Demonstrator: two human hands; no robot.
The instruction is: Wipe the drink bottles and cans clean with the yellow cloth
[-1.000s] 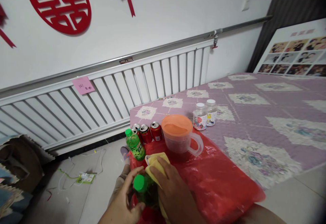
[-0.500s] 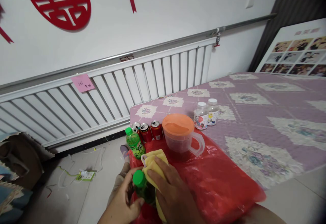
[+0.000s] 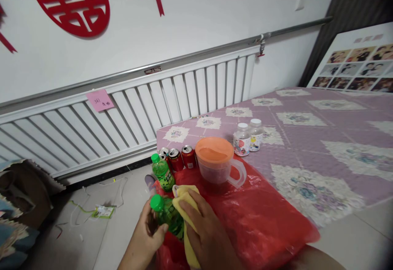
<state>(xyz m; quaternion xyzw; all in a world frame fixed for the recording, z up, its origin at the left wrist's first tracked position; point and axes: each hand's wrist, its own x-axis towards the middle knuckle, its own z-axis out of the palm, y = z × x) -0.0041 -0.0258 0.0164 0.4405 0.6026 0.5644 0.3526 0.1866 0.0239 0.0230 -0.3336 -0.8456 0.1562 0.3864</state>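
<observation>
white wall (image 3: 215,12) at the back. purple cover (image 3: 313,135) is spread across the right side, white radiator (image 3: 172,102) run along the wall beyond it. photo board (image 3: 359,63) propped at far right. red sheet (image 3: 260,212), thin plastic, laid over the cover's near left part.

jug (image 3: 215,171) with orange lid stood on the sheet's far part, handle pointed right.

near bottle (image 3: 171,218), green, is held at the near left of the sheet, left-near of the jug. cap is turned toward far left in view; whether the base is rested on the sheet or lifted can't be told. far bottle (image 3: 164,175), same kind, stood just beyond it, capped.

right hand (image 3: 208,231): fingers bent over the cloth, which is pressed to the bottle's right side. left hand (image 3: 145,231): curled around the bottle's upper left, thumb on the near side; far fingers mostly hidden.

cloth (image 3: 181,196), yellow, folded, pinned between right hand and bottle. cans (image 3: 188,159), mostly red, grouped left of the jug, behind the far bottle. two jars (image 3: 242,143), white-lidded, placed right of the jug. cap (image 3: 156,202), green, left uncovered by both hands.

step in hand, as judged: bottle's side being wiped. for the next stroke, bottle needs to be steadied by the left hand, cloth kept flat on the curve. pressure can't be read.
</observation>
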